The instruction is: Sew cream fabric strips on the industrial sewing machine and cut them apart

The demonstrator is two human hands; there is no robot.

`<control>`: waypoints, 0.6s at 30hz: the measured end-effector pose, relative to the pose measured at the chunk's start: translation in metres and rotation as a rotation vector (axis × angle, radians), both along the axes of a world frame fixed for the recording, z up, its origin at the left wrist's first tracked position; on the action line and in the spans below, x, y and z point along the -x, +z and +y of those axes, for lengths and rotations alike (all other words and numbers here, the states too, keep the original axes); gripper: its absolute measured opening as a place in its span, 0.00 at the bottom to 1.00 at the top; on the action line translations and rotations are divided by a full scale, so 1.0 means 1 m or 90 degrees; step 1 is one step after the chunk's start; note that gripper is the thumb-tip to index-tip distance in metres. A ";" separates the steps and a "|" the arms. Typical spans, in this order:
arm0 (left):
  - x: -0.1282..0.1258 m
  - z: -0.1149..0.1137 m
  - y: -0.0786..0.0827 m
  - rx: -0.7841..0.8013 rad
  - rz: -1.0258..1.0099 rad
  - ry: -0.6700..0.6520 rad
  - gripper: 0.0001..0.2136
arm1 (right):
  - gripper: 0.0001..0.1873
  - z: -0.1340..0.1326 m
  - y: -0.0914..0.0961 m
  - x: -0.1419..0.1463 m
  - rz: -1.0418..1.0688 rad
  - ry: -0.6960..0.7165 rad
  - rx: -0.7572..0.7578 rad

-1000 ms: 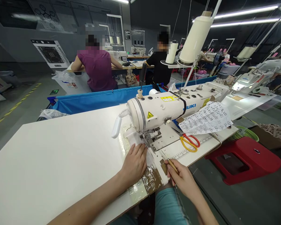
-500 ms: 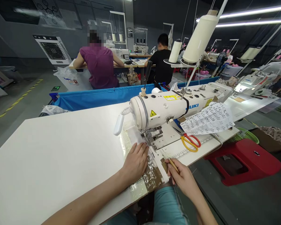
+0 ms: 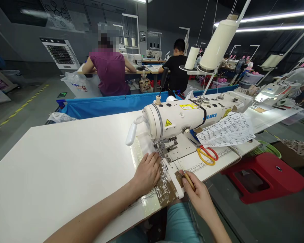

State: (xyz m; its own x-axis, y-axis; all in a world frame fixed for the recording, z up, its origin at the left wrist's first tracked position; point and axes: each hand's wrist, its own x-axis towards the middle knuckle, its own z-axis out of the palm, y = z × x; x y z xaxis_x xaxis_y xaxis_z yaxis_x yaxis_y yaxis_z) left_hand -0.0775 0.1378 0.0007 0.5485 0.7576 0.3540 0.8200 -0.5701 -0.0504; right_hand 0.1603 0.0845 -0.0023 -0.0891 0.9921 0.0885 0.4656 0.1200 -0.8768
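My left hand (image 3: 147, 172) lies flat, fingers stretched forward, on a thin white piece of fabric (image 3: 146, 144) just in front of the presser foot of a white sewing machine (image 3: 177, 118). Between the fingers and thumb of my right hand (image 3: 198, 191) is an awl (image 3: 189, 181) with a wooden handle. Its thin metal tip points toward the needle area, over the machine bed. Clear tape (image 3: 164, 189) covers brown and pale patches beside my left wrist. The fabric's edge under my fingers is hidden.
Scissors (image 3: 206, 157) with red and yellow handles lie right of the needle. A handwritten sheet (image 3: 226, 131) hangs against the machine. Thread cones (image 3: 219, 44) stand above it. A red stool (image 3: 273, 175) is at the right; two people sit ahead beyond a blue cloth (image 3: 103, 105).
The view has shifted slightly. The awl has turned a little in my right hand, showing more of its handle. My left hand stays on the fabric.
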 end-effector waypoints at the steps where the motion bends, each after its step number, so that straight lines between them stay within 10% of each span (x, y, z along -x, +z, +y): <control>1: 0.000 0.001 0.000 0.004 -0.002 0.003 0.21 | 0.23 0.000 -0.001 0.002 0.004 -0.009 -0.009; 18: 0.005 0.021 -0.002 0.033 -0.074 0.003 0.19 | 0.14 0.030 0.008 0.068 -0.250 0.124 -0.357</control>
State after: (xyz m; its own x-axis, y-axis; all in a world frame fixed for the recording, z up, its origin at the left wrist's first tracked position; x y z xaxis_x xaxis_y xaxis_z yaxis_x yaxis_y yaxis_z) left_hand -0.0822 0.1584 -0.0009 0.5027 0.7789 0.3749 0.8210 -0.5660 0.0749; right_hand 0.0921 0.1141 0.0057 -0.3894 0.7696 0.5060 0.6586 0.6167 -0.4311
